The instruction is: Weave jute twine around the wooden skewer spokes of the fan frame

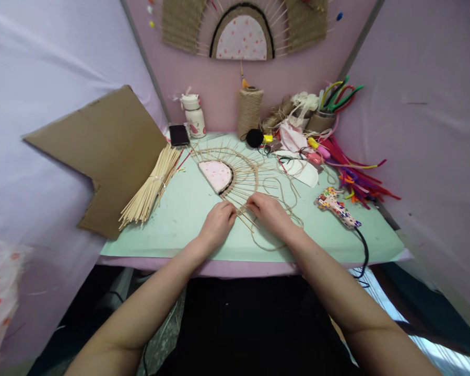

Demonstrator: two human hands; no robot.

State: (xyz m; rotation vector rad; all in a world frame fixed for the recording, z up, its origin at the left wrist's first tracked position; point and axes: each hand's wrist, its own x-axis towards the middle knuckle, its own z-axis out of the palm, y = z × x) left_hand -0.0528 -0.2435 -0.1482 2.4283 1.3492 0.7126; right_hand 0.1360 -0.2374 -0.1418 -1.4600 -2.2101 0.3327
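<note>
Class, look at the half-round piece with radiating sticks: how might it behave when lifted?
The half-round piece is probably light for its size, since slender sticks with gaps between them fan outward. Those sticks may bend or snap if knocked, as their tips jut out. The loose cord lies in slack curves, so it could trail.

Fan frame [219, 176]: on the table [188, 237], before me.
Twine cone [250, 112]: behind the fan frame.
Stick bundle [152, 187]: to my left, beside cardboard [109, 151].
Glue gun [338, 208]: to my right.
</note>
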